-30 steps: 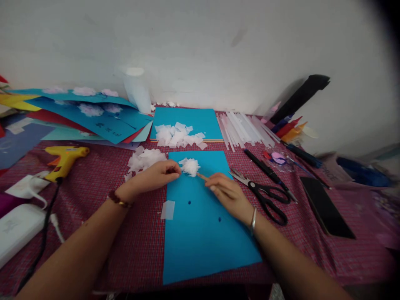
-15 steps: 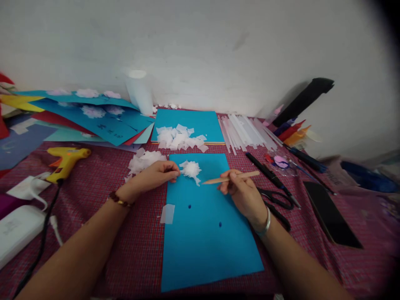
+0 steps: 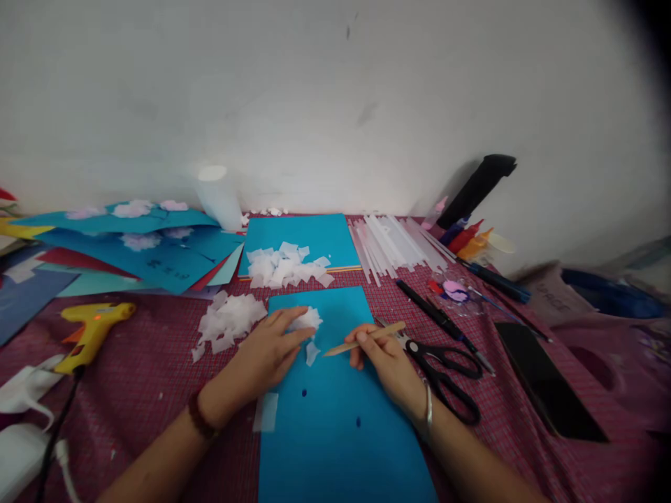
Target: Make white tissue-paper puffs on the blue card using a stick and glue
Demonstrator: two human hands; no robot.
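Left hand (image 3: 265,351) loosely spread over white tuft (image 3: 310,317), right hand (image 3: 386,358) pinching wooden stick (image 3: 341,348), pink bag (image 3: 545,299) holding something blue (image 3: 608,291)

Blue sheet (image 3: 335,464): big, flat paper, with its long way running from near to far.
Blue dots (image 3: 304,392): two small, dark spots on the sheet, apart from each other, nearer than the puff.
White puff (image 3: 311,318): a ruffly bunch of thin paper near the sheet's far end; the left hand (image 3: 265,351) has its fingers spread over part of it.
Paper bit (image 3: 312,353): one thin white piece, just below the puff.
Stick (image 3: 388,329): pale wood, pointy, held slanting in the right hand (image 3: 381,358), its tip near the paper bit.
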